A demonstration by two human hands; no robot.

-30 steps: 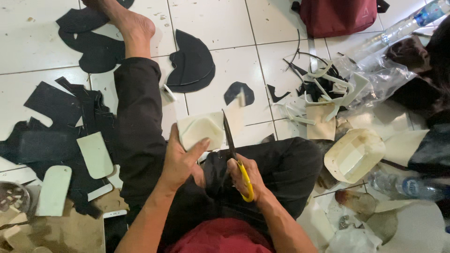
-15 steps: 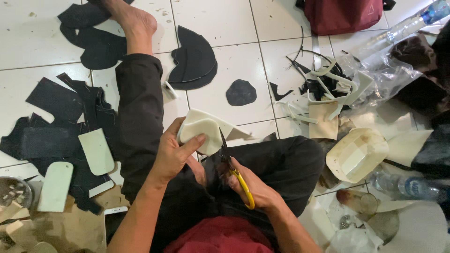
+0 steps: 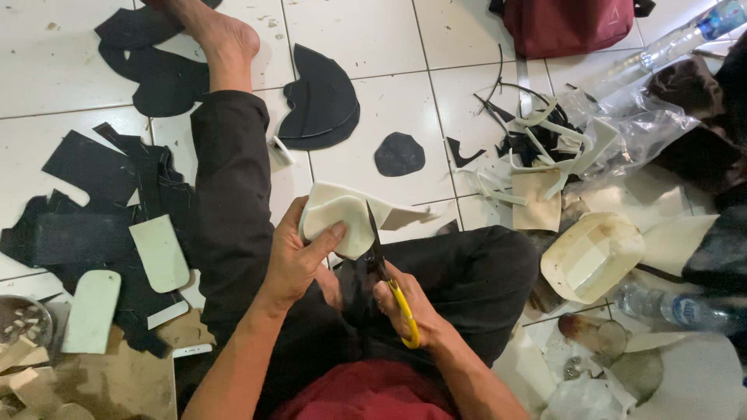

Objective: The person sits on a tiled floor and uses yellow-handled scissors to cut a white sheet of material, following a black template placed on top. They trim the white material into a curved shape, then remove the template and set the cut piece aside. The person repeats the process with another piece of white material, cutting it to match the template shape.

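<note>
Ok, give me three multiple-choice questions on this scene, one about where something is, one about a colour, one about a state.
1. Where is the red bag?
A. top of the view, on the tiled floor
B. on the lap
C. under the foot

2. What colour are the scissors' handles?
A. blue
B. yellow
C. green

3. How is the cream sheet?
A. flat on the floor
B. rolled up
C. gripped, blades at its edge

Answers: 1 A, it lies by the top edge. 2 B, yellow shows in the right hand. 3 C, the left hand grips it.

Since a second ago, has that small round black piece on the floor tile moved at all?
No. The small round black piece keeps its place beside the stacked black half-moon pieces, on one white tile; only the camera shifted.
</note>
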